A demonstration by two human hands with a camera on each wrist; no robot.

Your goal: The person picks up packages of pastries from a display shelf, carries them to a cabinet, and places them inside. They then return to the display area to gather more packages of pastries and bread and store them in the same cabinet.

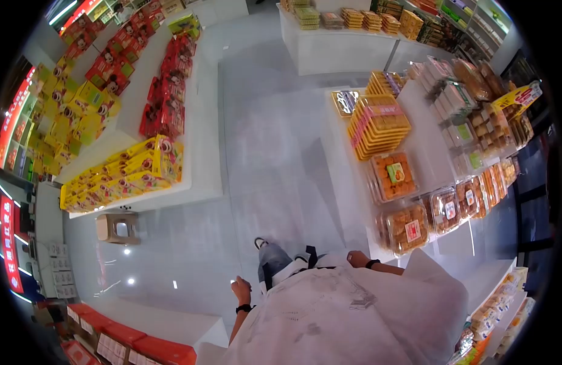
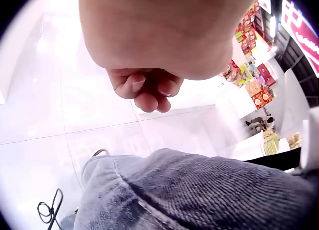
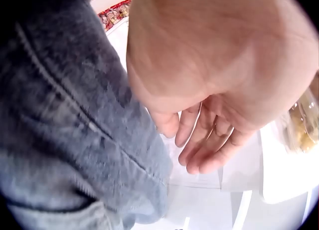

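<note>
A clear box of pastries (image 1: 406, 230) sits on the white counter (image 1: 356, 191), near my right hand (image 1: 357, 260), whose fingers hang loosely bent and hold nothing. My left hand (image 1: 241, 290) hangs over the grey floor (image 1: 263, 152), fingers curled further in, holding nothing either.

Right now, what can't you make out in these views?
Head: label on the nearest clear box, print too small.
Head: red boxes lower left, cut off by the bottom edge.
Left wrist: left hand, palm mostly hidden behind its heel.
Right wrist: clear container, cut off by the right edge.
</note>
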